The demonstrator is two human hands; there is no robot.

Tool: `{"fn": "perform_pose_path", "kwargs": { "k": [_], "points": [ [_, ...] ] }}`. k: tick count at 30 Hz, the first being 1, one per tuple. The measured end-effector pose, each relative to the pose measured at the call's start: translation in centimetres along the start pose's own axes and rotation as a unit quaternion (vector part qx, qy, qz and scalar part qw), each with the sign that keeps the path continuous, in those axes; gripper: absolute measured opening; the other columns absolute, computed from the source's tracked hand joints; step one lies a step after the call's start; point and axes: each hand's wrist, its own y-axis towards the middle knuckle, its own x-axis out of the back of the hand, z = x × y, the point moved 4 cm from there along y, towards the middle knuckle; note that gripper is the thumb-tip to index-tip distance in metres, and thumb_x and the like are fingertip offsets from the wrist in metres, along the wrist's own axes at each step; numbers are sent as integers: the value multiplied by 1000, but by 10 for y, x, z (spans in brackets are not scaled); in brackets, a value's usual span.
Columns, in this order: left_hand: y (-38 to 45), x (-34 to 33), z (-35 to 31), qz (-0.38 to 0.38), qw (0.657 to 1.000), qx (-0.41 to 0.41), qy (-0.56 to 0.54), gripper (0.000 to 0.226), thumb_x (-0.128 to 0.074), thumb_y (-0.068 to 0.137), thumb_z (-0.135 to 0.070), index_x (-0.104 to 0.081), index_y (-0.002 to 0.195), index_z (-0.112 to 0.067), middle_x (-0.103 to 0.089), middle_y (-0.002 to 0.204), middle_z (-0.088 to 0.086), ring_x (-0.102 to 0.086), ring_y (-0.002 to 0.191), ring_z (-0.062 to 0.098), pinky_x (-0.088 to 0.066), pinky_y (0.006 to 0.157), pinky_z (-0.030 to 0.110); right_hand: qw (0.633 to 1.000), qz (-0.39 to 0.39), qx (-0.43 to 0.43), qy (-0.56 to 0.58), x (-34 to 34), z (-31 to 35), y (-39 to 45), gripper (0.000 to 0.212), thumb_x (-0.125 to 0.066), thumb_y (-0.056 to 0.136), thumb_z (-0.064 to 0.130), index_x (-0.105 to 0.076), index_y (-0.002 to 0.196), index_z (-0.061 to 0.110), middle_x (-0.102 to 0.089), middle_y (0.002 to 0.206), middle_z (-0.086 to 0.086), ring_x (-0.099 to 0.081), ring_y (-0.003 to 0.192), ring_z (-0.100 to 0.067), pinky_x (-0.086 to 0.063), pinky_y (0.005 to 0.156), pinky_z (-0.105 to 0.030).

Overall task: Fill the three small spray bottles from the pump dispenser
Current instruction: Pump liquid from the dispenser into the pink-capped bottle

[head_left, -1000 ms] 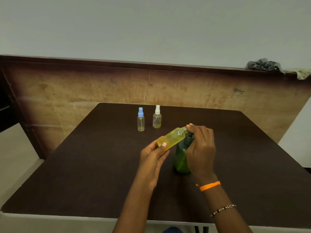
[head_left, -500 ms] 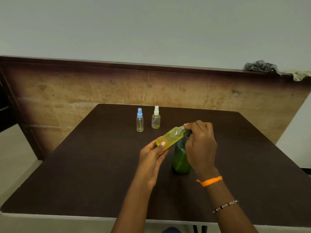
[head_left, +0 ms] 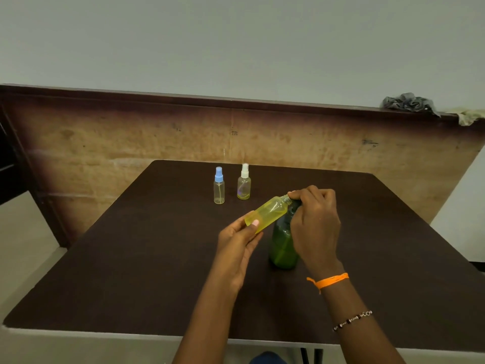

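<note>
My left hand point(head_left: 237, 244) grips the base of a small yellow-green spray bottle point(head_left: 267, 214), tilted with its uncapped threaded neck up to the right. That neck meets the top of the green pump dispenser point(head_left: 283, 245), which stands upright on the dark table point(head_left: 131, 258). My right hand point(head_left: 315, 222) curls over the dispenser's pump head and hides it. At the back stand two capped small bottles: a clear one with a blue sprayer point(head_left: 219, 185) and one with a white sprayer point(head_left: 244, 182) holding a little yellow liquid at the bottom.
A low wooden partition point(head_left: 236, 137) runs behind the table. A crumpled grey cloth point(head_left: 406, 102) lies on its top at the right. The table's front edge is near my body.
Both hands, the yellow bottle and the dispenser keep their pose. Only the camera view shifts slightly.
</note>
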Motion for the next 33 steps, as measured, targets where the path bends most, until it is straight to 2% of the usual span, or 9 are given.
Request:
{"fn": "perform_pose_path", "kwargs": {
  "k": [4,14,19,24,29,33],
  "points": [
    [2,3,6,-4,1000,9,-7,29,-53,90,-4,-57,118,-4,-63,117,12,-61,110,19,-53,87,23,1000,-14,9,-6,-8,-5,-16,37,-34,84,10,-68,99,8,-65,93,-1,-47,83,-18,-46,57,-29],
    [1,0,0,-4,1000,-1,-9,28,-54,89,-1,-57,117,-3,-64,116,12,-61,108,18,-53,83,20,1000,-1,15,-14,2,-1,3,38,-31,76,10,-68,85,9,-64,82,1,-41,84,-17,-44,54,-29],
    [1,3,7,-4,1000,9,-8,28,-53,90,-3,-57,118,-4,-64,117,12,-61,109,18,-52,88,24,999,-31,10,20,-8,-6,-18,38,-34,84,10,-70,97,7,-67,93,-1,-48,84,-18,-46,57,-28],
    [0,1,3,-8,1000,13,-4,27,-53,90,-2,-57,117,-2,-63,116,13,-60,109,19,-51,87,25,999,-44,5,9,-9,-4,-13,34,-36,84,9,-69,91,8,-64,85,-1,-46,82,-17,-47,53,-32],
    [0,-1,0,-7,1000,4,-6,24,-54,89,-2,-59,113,-5,-64,114,12,-61,109,19,-53,85,23,1000,-19,11,-1,-1,-2,1,35,-34,76,8,-67,84,10,-62,82,0,-41,83,-17,-40,54,-27],
    [1,1,7,-9,1000,9,-14,25,-53,90,-3,-58,114,-5,-64,115,11,-60,110,19,-52,87,25,999,-32,3,19,-8,-6,-15,38,-34,81,7,-68,97,10,-65,94,1,-46,86,-17,-43,56,-27]
  ]
}}
